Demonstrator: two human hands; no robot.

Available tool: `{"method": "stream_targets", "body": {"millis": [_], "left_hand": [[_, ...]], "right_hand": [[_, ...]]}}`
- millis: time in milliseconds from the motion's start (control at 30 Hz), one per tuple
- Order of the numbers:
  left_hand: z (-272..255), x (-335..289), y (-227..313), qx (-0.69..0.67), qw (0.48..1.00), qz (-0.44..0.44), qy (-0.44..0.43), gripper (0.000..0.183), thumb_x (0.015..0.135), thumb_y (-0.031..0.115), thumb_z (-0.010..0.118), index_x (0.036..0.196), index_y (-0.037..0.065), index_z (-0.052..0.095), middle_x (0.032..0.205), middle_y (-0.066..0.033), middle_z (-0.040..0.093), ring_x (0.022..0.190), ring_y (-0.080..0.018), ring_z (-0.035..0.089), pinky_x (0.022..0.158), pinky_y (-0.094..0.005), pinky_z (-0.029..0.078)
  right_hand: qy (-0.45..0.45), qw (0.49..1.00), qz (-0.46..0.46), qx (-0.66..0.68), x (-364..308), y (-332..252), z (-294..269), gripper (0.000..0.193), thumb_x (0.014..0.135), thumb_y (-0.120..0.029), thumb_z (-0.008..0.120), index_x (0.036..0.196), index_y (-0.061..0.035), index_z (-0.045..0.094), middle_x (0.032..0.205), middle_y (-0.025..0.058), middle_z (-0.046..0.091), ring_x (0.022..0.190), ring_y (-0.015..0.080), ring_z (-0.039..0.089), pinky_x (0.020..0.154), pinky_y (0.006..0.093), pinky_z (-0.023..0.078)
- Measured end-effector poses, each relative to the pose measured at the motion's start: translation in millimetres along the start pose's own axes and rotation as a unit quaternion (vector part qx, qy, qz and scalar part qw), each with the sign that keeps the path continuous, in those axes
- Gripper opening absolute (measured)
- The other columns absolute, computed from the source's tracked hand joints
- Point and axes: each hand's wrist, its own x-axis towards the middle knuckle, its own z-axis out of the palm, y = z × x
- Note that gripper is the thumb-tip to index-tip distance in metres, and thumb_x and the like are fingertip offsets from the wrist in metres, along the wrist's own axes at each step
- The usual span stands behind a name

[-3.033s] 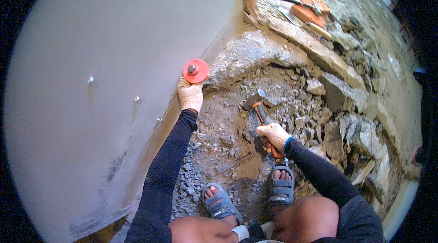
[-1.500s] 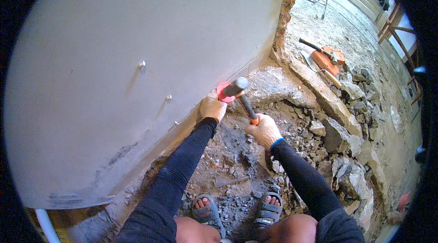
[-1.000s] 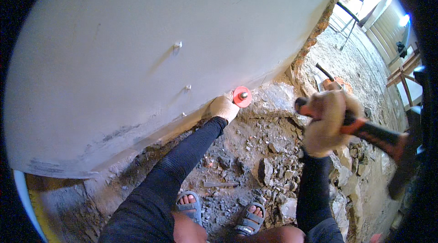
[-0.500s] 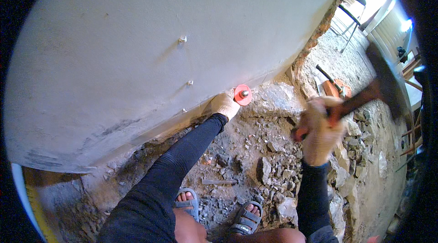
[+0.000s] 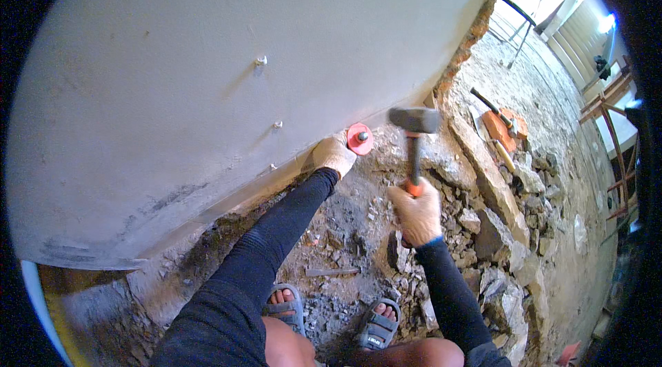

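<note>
My left hand (image 5: 334, 156), in a pale glove, is closed round a chisel with a round red hand guard (image 5: 358, 140). The dark struck end of the chisel pokes up through the guard; its lower part is hidden by the guard and hand. This hand is low against the white wall (image 5: 207, 77), at its base. My gloved right hand (image 5: 418, 214) grips a club hammer (image 5: 414, 121) by its black and orange handle. The hammer's dark head is raised, right of the chisel and apart from it.
Broken stone and rubble (image 5: 493, 236) cover the ground to the right. A loose flat chisel (image 5: 332, 272) lies before my sandalled feet. Another hammer (image 5: 491, 106) rests by an orange block (image 5: 498, 129). The wall ends in a rough broken edge (image 5: 469, 43); a chair (image 5: 516, 18) stands beyond.
My right hand and the hammer have swung left and inward, from far right to near the chisel. My left hand still holds the chisel in place. The view has shifted slightly.
</note>
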Motion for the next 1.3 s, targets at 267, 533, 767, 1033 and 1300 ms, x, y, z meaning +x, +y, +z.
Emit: {"method": "stream_targets", "body": {"millis": [267,533,767,1033,1300], "left_hand": [[-7.3,-9.7,9.3,-0.03,0.999,-0.014,-0.014,0.038,0.092,0.048,0.075,0.125,0.029,0.076,0.115,-0.0113,0.078,0.106,-0.0336,0.074,0.088,-0.0452,0.058],[-2.1,-12.9,0.0,-0.044,0.999,0.016,0.002,0.037,0.086,0.038,0.08,0.12,0.023,0.078,0.107,-0.0127,0.078,0.099,-0.0359,0.075,0.082,-0.0475,0.059],[5.2,-8.4,-5.6,-0.066,0.996,0.061,0.025,0.038,0.088,0.041,0.078,0.124,0.028,0.075,0.108,-0.0106,0.079,0.099,-0.0348,0.075,0.082,-0.0473,0.059],[5.6,-6.9,-10.2,0.034,0.999,0.019,-0.004,0.039,0.087,0.046,0.079,0.121,0.026,0.077,0.108,-0.0117,0.078,0.099,-0.0346,0.075,0.081,-0.0469,0.059],[-7.0,-11.8,4.2,-0.005,1.0,0.03,-0.007,0.04,0.087,0.047,0.079,0.121,0.027,0.077,0.109,-0.0117,0.078,0.099,-0.0348,0.075,0.081,-0.0473,0.059]], "right_hand": [[0.163,0.906,-0.338,0.198,3.0,-122.0,-32.8,0.012,0.091,0.002,0.073,0.093,-0.0065,0.066,0.076,0.0037,0.066,0.054,0.0102,0.06,0.046,0.0231,0.047],[-0.029,0.986,0.05,-0.155,13.6,61.4,17.5,0.024,0.083,-0.021,0.082,0.083,-0.004,0.064,0.072,0.003,0.064,0.067,0.0154,0.06,0.067,0.0354,0.052],[0.095,0.985,-0.129,0.065,-13.2,-57.8,-27.8,0.018,0.089,-0.007,0.082,0.087,-0.0079,0.064,0.074,-0.0025,0.062,0.063,0.0069,0.056,0.056,0.0248,0.046],[0.12,0.936,-0.279,-0.18,22.0,-5.4,11.3,0.018,0.087,-0.009,0.079,0.084,-0.0062,0.061,0.074,0.004,0.064,0.066,0.0171,0.064,0.062,0.0349,0.052],[0.034,0.998,-0.035,-0.026,0.4,17.8,2.1,0.019,0.086,-0.01,0.08,0.081,-0.0094,0.061,0.071,-0.0033,0.059,0.064,0.0073,0.053,0.06,0.0279,0.046]]}}
